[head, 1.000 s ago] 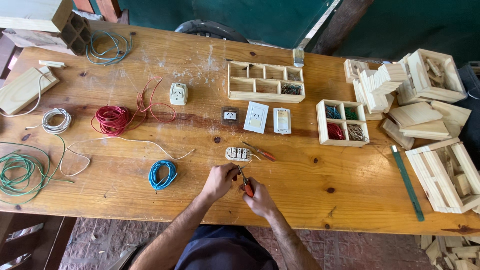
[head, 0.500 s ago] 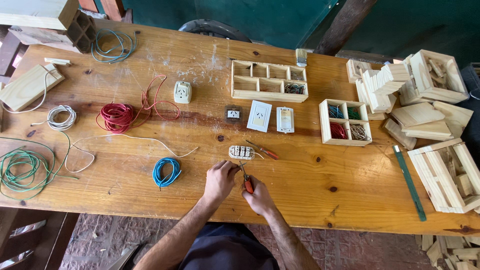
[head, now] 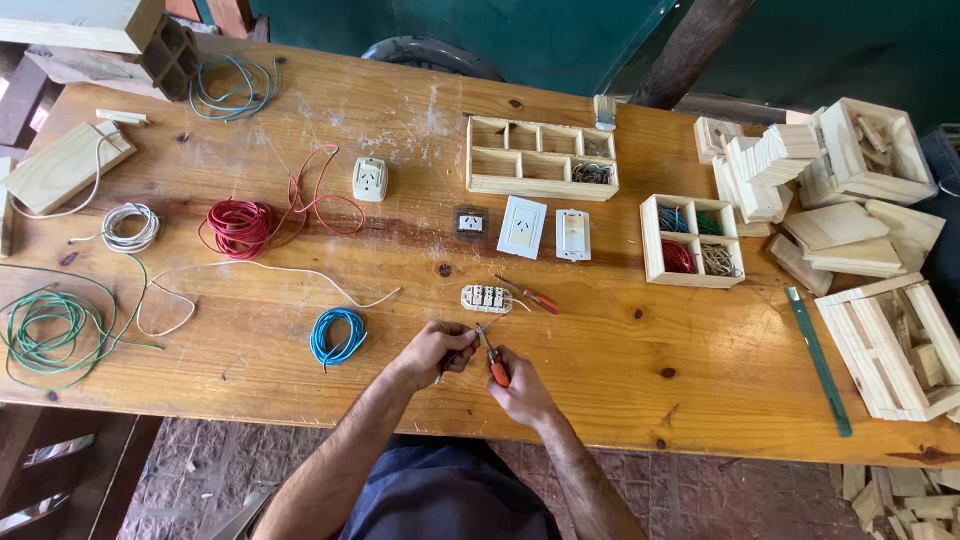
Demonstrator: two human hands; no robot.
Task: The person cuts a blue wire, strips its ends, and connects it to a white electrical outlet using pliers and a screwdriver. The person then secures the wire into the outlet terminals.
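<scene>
Table: long raw-wood bench, fills most of the view; everything below sits on it.
Slatted crates: pale wood, at 3 o'clock on the far right edge; a second open box at 2 o'clock with loose wood blocks piled beside it.
Long divided tray: at 12 o'clock, mostly empty compartments, dark bits in the right-end cell.
Small four-cell tray: at 2 o'clock from the hands, holds red, blue, green and tan wire scraps.
Green wire coil: at 9 o'clock, far left edge.
Red wire coil: at 10 o'clock, loose tail looping right.
Blue wire coil: just left of the hands, at 9 o'clock.
White wire coil: left of the red one.
Wall plates: white socket plate, a narrower one beside it, a dark module to their left, all at 12 o'clock.
Terminal block: white, just above the hands; red-handled screwdriver lies touching its right side.
Left hand: fingers curled in a pinch on something thin; too small to identify.
Right hand: fingers closed around the orange handles of the pliers.
Pliers: at centre, near table edge, jaws pointing up toward the left fingertips, just below the terminal block.
</scene>
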